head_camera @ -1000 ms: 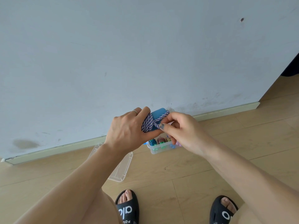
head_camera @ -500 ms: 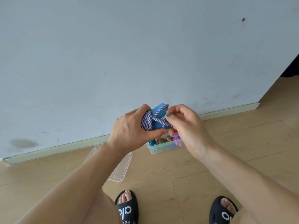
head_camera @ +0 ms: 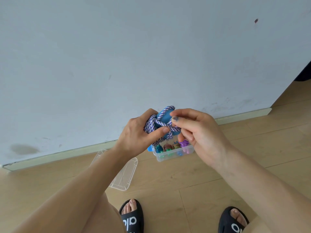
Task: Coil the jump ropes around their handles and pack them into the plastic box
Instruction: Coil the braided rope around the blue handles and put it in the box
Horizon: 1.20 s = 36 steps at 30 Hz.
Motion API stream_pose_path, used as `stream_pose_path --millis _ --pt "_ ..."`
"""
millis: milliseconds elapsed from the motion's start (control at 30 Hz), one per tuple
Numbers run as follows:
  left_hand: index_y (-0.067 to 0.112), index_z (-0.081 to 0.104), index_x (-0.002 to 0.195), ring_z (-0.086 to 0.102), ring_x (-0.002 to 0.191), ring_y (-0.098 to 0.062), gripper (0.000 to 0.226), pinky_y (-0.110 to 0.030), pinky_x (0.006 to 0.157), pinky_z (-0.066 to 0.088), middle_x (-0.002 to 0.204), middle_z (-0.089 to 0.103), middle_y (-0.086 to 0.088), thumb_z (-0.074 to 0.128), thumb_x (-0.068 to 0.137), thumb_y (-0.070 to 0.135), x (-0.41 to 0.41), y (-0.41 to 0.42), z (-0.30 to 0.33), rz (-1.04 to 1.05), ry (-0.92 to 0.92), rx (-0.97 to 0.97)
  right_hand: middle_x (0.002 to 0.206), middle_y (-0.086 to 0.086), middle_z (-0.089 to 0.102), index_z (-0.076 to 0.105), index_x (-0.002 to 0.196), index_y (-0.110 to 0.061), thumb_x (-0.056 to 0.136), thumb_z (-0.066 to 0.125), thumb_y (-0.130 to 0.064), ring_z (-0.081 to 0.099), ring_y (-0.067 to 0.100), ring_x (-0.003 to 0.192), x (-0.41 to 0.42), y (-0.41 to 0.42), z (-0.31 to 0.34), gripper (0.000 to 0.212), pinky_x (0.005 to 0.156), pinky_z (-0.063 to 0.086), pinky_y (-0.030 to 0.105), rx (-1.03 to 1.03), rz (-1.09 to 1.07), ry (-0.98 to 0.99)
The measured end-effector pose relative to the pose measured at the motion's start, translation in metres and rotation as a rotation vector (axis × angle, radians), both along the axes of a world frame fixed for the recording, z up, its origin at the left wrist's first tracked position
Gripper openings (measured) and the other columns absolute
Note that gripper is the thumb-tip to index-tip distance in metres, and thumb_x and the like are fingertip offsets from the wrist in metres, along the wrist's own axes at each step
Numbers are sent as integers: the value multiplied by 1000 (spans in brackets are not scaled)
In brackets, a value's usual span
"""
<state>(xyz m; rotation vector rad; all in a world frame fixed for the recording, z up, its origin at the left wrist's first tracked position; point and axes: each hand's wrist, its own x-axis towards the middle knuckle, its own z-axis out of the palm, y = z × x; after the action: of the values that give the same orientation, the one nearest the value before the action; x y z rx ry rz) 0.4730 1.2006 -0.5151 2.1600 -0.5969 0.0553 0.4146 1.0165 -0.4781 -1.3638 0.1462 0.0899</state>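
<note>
Above wood floor, left hand grips blue handles, right hand pinches rope loop; box lies directly below, nearer right hand.

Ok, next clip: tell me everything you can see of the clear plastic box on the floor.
The plastic box is small, rectangular and see-through, with rounded corners. It sits open on the wooden floor near the baseboard, partly hidden behind both hands. Inside lie several coiled ropes side by side: teal, brownish, yellowish and purple, with green, blue and pink handle ends showing through the front wall. Neither hand touches it. Its clear lid lies apart on the floor to its left.
</note>
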Motion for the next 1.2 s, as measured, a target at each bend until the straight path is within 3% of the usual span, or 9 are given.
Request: stream_pose_path --millis 100,233,333,567,700,833,967,1067,1200 --pt "26 57 98 58 64 -16 45 -37 60 49 70 63 5 60 76 65 4 -3 0 3 3 -18 61 -3 56 70 100 -10 94 58 -5 28 15 47 2 -3 8 14 47 39 26 141 14 55" --pt "30 57 95 58 64 -13 39 -32 59 49 70 63 7 66 74 60 4 -8 -2 -28 25 59 72 2 63 61 92 -19 91 66 -23 51 21 54 1 -6 8 7 52 49 36 -537 72 -124" --pt "29 58 93 59 65 -16 30 -36 60 51 71 64 5 70 79 52 4 -11 -7 -58 79 66 67 5 58 49 81 -20 89 67 -32 51 19 51 4 -2 -2 23 48 50 37 -685 0 -146" --pt "26 59 93 57 61 -19 19 -46 57 53 71 61 1 62 87 44 9 -24 -14 -26 181 -55 49 -2 28 40 67 -15 92 67 -16 17 8 31 42 -18 -15 37 30 14 19 382 -394 419" --pt "27 59 94 59 61 -17 14 -41 54 53 72 64 2 61 89 40 13 -29 -21 3 208 -58 48 -4 26 45 69 -13 94 65 -13 17 7 31 53 -26 -23 32 32 12 17 528 -447 499" --pt "23 60 93 63 58 -25 19 -40 49 53 72 67 -5 61 91 42 16 -27 -31 21 347 -57 55 -2 42 45 78 -15 95 64 -28 32 8 38 57 -23 -37 28 37 26 21 71 -292 248" --pt "14 56 97 61 55 -25 31 -36 53 52 75 69 -11 62 91 45 22 -32 -39 8 570 -146 77 -6 55 55 94 -17 95 55 -46 52 12 68 68 -22 -40 28 70 48 34 -421 -137 112" --pt "8 51 103 58 54 -26 37 -37 57 51 74 68 -14 58 95 44 37 -39 -48 49 748 -211 96 -5 58 54 107 -20 92 56 -52 60 16 91 80 -31 -52 36 88 50 39 -495 -160 145" --pt "10 49 119 67 69 -31 49 -41 69 58 94 68 -18 59 92 50 63 -64 -77 113 999 -408 92 6 57 57 95 -15 83 63 -57 60 22 83 92 -48 -82 44 78 53 38 -262 -11 451"
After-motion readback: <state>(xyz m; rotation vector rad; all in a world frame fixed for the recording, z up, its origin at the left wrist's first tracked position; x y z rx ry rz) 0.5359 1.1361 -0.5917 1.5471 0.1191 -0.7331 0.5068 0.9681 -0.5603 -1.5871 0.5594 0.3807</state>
